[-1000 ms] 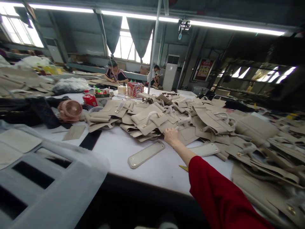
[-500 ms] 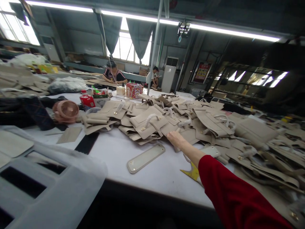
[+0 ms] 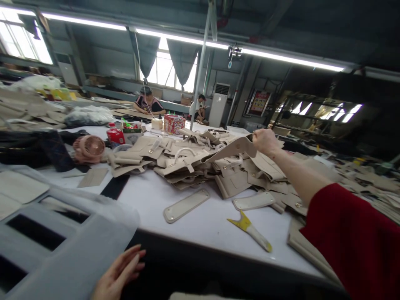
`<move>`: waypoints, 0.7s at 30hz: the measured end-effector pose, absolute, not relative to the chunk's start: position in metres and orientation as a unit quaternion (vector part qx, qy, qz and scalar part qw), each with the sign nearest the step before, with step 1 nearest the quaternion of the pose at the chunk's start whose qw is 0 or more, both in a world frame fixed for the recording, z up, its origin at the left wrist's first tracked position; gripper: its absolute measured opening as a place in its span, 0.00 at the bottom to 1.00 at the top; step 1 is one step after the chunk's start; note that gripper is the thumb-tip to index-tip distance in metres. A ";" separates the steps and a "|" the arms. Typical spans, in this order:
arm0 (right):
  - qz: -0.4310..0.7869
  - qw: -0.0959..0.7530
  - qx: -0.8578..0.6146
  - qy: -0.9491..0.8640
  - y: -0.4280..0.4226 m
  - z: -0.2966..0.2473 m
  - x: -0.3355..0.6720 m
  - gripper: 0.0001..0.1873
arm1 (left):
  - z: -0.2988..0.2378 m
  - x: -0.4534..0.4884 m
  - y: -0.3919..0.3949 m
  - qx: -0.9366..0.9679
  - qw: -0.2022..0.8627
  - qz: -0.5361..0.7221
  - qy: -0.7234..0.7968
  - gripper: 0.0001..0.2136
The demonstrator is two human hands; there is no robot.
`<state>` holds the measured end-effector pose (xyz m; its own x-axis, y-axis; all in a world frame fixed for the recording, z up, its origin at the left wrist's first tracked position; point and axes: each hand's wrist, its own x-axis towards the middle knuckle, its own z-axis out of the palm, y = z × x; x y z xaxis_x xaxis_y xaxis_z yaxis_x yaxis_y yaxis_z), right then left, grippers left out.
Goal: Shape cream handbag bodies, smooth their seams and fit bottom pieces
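My right hand (image 3: 265, 141) is closed on the edge of a beige leather bag panel (image 3: 233, 146), raised at one end above the pile. The panel's other end slopes down to the left, onto more beige bag pieces (image 3: 233, 185) with pale wrapped handles and small gold fittings. My left hand (image 3: 120, 271) hangs low in front of the table edge, fingers stretched out and holding nothing. On the white tabletop (image 3: 200, 225) lie two long padded base pieces with metal studs, a left one (image 3: 186, 205) and a right one (image 3: 253, 201).
A yellow-ended tool (image 3: 249, 230) rests near the front edge. At left are plastic-covered cut-out sheets (image 3: 103, 233), a pink fan (image 3: 89, 149) and a red bottle (image 3: 115, 135). A thin pole (image 3: 201, 71) rises behind the pile. Two people sit at the back.
My right hand has moved up and to the right, lifting a bag panel from the pile. My left hand has come into view at the bottom. The yellow-ended tool is now uncovered.
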<state>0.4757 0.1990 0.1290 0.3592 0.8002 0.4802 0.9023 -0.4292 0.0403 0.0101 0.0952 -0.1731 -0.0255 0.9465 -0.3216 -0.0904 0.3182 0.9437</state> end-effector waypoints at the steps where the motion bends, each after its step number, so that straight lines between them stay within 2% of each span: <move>1: -0.218 0.130 -0.815 -0.521 0.186 0.142 0.477 0.19 | -0.162 0.021 0.105 0.412 0.589 0.447 0.533 0.33; 3: -0.196 0.155 -0.808 -0.533 0.156 0.161 0.475 0.15 | -0.135 0.047 0.120 0.455 0.598 0.446 0.487 0.33; 6: -0.131 0.197 -0.794 -0.560 0.109 0.172 0.466 0.12 | -0.096 0.094 0.116 0.490 0.656 0.416 0.396 0.27; 10: -0.021 0.257 -0.764 -0.591 0.045 0.163 0.441 0.13 | -0.070 0.156 0.078 0.293 0.838 0.353 0.295 0.19; 12: 0.038 0.289 -0.747 -0.597 0.013 0.153 0.425 0.13 | -0.069 0.175 0.059 0.220 0.877 0.334 0.267 0.15; 17: 0.199 0.336 -0.705 -0.592 -0.064 0.123 0.382 0.14 | -0.079 0.173 0.031 0.133 0.880 0.397 0.225 0.07; 21: 0.190 0.306 -0.694 -0.624 -0.116 0.098 0.353 0.17 | -0.088 0.142 0.014 0.079 0.867 0.446 0.206 0.10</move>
